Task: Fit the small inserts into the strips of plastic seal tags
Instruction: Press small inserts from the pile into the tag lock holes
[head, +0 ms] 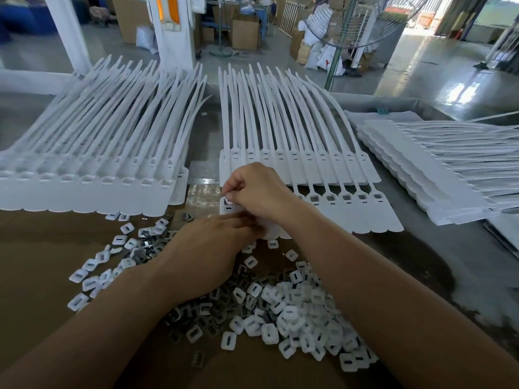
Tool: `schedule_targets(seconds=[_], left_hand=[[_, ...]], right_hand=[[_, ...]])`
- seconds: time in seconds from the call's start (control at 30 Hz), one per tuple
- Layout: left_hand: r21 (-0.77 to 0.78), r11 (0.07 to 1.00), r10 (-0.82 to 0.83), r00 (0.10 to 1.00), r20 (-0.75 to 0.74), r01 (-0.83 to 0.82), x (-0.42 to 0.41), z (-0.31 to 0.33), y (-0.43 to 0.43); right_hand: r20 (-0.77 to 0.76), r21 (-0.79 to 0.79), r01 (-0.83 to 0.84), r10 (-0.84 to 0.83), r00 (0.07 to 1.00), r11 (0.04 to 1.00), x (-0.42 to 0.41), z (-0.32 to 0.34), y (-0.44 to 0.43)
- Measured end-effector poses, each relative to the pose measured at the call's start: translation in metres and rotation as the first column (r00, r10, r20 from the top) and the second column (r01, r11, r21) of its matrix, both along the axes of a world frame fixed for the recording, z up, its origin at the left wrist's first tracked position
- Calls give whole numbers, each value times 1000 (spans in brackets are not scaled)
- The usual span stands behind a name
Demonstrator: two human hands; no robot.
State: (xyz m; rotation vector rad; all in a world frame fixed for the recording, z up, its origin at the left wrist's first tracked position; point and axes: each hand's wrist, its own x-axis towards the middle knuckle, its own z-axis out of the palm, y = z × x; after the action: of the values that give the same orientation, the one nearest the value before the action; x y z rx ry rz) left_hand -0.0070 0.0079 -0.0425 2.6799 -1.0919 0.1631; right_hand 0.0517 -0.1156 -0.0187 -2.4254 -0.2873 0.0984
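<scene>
A strip of white plastic seal tags point(351, 209) lies in front of me, its square sockets facing up and its long tails fanning away. My right hand point(258, 192) pinches a small insert at the leftmost tag's socket point(228, 204). My left hand point(207, 248) lies just below, its fingertips touching the lower part of that same tag; whether they hold anything is hidden. A loose heap of small white inserts point(295, 310) mixed with dark metal clips point(196, 307) covers the brown cardboard under my forearms.
A second stack of tag strips point(92, 178) lies at the left, and another stack point(438, 169) lies turned sideways at the right. Brown cardboard point(36, 248) covers the near table. Beyond stand a fan point(354, 26), boxes and a white frame.
</scene>
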Motion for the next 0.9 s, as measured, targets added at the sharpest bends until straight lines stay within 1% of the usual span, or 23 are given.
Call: schedule_targets(seconds=[0.13,0.27,0.4,0.47,0.57,0.67,0.8,0.9], left_hand=[[-2,1000,-3,1000,4,3,-1,0,0],[-5,1000,3,1000,0,-3,-2,0,1],[-13,1000,-2,1000,-3,2,-1,-1,2],[-12,1000,-5,1000,-1,5,0,0,1],[-32,999,-15,1000,17,15,0,0,1],[-19,1000,-9,1000,0,9,-1,0,2],[0,1000,-1,1000,-18,1,3,0,-1],[18,1000,3,1000,-23,-2,2,0,-1]], right_hand=[[-13,-8,3,-3,1000,1000,-1,1,0],[-4,-55,-7,7,1000,998,-2,1,0],[36,-38,2,-1,999,999,0,0,-2],[57,-49,-35,38,998,998,0,-1,-4],[52,-98,-103,109,993,990,-2,-1,-8],[62,-173,-149,161,985,974,-5,1,-10],[61,-242,-188,208,976,952,-7,4,-10],[47,-268,-191,211,976,944,-8,5,-11]])
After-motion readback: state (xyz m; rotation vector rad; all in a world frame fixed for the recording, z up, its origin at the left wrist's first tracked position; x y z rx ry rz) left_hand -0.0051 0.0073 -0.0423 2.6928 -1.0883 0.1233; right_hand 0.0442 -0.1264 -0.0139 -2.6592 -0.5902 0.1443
